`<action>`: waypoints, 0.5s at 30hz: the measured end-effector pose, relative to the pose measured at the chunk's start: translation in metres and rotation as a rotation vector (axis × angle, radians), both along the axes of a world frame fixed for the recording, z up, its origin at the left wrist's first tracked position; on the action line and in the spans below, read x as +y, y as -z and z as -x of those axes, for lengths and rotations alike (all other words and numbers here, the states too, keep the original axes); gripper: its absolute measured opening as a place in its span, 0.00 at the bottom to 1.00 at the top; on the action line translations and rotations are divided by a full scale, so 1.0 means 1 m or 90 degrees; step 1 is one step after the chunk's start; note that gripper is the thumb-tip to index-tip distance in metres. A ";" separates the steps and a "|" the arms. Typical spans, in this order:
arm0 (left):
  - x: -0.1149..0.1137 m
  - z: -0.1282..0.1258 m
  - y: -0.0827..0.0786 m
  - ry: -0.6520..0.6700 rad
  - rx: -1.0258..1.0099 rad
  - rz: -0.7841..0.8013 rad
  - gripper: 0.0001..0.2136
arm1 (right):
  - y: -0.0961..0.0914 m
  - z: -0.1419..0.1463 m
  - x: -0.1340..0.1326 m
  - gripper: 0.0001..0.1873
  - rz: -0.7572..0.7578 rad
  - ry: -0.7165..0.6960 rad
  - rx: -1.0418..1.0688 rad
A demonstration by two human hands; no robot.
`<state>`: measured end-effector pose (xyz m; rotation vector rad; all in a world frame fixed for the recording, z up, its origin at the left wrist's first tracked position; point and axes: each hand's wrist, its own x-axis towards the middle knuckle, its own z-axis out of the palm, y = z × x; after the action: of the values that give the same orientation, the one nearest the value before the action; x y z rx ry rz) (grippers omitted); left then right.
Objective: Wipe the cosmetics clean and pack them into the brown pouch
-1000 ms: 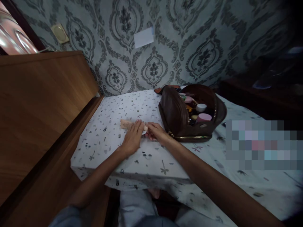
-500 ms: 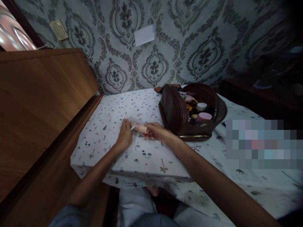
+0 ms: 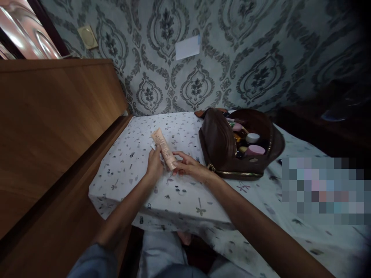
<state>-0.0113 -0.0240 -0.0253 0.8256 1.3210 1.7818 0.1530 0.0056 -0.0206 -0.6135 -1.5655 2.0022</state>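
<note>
A peach-coloured cosmetic tube (image 3: 162, 147) is held tilted over the patterned bedsheet (image 3: 185, 193), its flat end pointing up and away. My left hand (image 3: 154, 165) grips its side, with something small and white showing by the fingers. My right hand (image 3: 188, 167) pinches the tube's lower cap end. Just to the right stands an open brown cosmetic bag (image 3: 220, 144) holding several jars and small containers (image 3: 252, 143).
A wooden headboard or cabinet (image 3: 58, 127) rises along the left side of the bed. The patterned wallpaper wall (image 3: 232, 65) stands behind, with a white paper (image 3: 187, 47) stuck to it. Dark furniture (image 3: 324, 119) sits at the right. My knees show below the bed's edge.
The tube lay flat on the sheet under my hands. It is now lifted and tilted, with both hands gripping it. The view has shifted slightly.
</note>
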 end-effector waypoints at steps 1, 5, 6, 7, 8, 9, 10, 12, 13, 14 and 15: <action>-0.004 -0.006 -0.003 0.033 -0.033 -0.005 0.21 | -0.001 0.001 0.000 0.38 -0.011 0.003 0.006; -0.027 -0.027 -0.012 0.224 -0.050 -0.033 0.22 | -0.002 0.003 0.001 0.44 -0.045 0.033 0.003; -0.032 -0.030 -0.013 0.273 -0.042 -0.048 0.22 | -0.003 0.004 0.001 0.45 -0.052 0.039 -0.004; -0.035 -0.032 -0.014 0.312 -0.037 -0.061 0.22 | -0.003 0.004 0.001 0.46 -0.060 0.045 -0.013; -0.038 -0.033 -0.014 0.340 -0.035 -0.070 0.22 | -0.003 0.004 0.001 0.47 -0.070 0.050 -0.023; -0.040 -0.032 -0.014 0.352 -0.036 -0.075 0.22 | -0.003 0.004 0.000 0.48 -0.080 0.052 -0.033; -0.041 -0.030 -0.014 0.351 -0.035 -0.076 0.22 | -0.003 0.003 0.000 0.48 -0.090 0.049 -0.044; -0.042 -0.022 -0.014 0.335 -0.016 -0.068 0.23 | -0.003 0.003 0.000 0.50 -0.111 0.042 -0.064; -0.042 -0.016 -0.014 0.323 0.007 -0.059 0.23 | -0.003 0.003 0.000 0.49 -0.126 0.046 -0.069; -0.043 -0.010 -0.014 0.309 0.040 -0.046 0.23 | -0.003 0.003 0.000 0.48 -0.144 0.062 -0.072; -0.044 -0.003 -0.014 0.292 0.088 -0.031 0.23 | -0.002 0.003 0.001 0.46 -0.170 0.095 -0.072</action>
<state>-0.0085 -0.0684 -0.0109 1.1892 1.0668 1.4164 0.1503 0.0063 -0.0183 -0.7225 -1.7606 1.6394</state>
